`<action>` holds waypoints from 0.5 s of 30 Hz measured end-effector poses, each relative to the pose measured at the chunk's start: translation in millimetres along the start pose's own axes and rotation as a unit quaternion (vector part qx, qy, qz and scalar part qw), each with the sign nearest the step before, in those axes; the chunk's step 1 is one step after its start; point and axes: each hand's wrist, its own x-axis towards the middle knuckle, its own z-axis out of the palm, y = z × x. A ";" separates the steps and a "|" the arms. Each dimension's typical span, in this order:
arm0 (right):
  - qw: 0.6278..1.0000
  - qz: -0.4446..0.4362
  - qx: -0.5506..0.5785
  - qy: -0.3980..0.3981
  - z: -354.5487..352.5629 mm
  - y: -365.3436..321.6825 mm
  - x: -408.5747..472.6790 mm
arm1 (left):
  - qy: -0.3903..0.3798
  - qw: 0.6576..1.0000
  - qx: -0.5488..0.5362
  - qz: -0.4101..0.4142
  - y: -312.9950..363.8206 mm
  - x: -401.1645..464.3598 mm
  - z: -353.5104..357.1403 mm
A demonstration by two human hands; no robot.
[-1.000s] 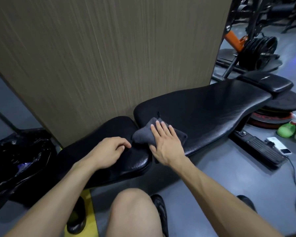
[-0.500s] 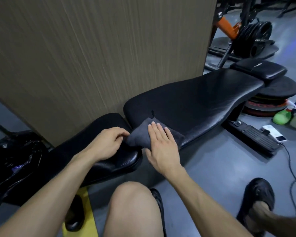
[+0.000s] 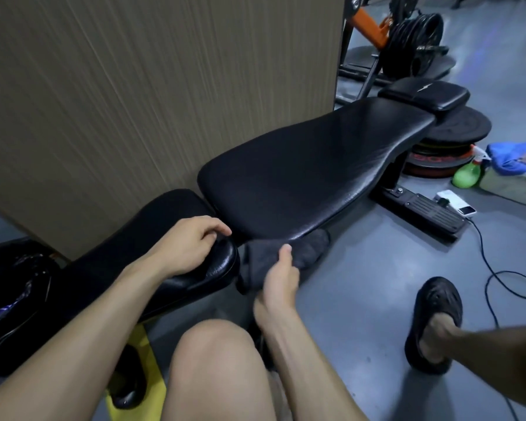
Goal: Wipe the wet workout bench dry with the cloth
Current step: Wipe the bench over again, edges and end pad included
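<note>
Cloth: dark grey cloth [image 3: 298, 253], bunched, hanging off the near edge of the bench just below the back pad's rim, at the gap between the two pads.
Right hand: right hand [image 3: 278, 276] grips the cloth from below, thumb pressed on its top fold; the fingers are hidden behind the fabric.
Left hand: left hand [image 3: 192, 244] rests on the near end of the seat pad [image 3: 152, 238], fingers curled loosely over its edge; it holds nothing.
Bench: black padded workout bench, long back pad [image 3: 310, 174] running away and to the right, ending at a small headrest pad [image 3: 422, 94]. Wetness cannot be told on the glossy vinyl.
Key relation: the back pad lies up and right of the cloth, its long axis going diagonally away; the right hand is nearer to it, so the next stroke probably means lifting the cloth back onto the pad and sweeping along that axis.
Surroundings: wood-grain panel [image 3: 134, 101] behind the bench; stacked weight plates [image 3: 450, 138], green bottle [image 3: 465, 176], black sandal [image 3: 434, 323] on the grey floor.
</note>
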 end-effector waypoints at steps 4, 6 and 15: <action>0.998 0.049 0.022 0.027 40.3 -5.3 -11.2 | 0.009 1.000 0.001 -0.005 -14.6 -1.3 -1.1; 0.997 0.053 -0.002 0.048 47.7 -7.1 -7.2 | 0.014 1.000 -0.005 -0.014 -16.4 2.6 1.1; 0.999 0.021 -0.038 0.022 28.9 -13.4 7.7 | 0.014 1.000 -0.011 -0.007 3.8 10.0 1.1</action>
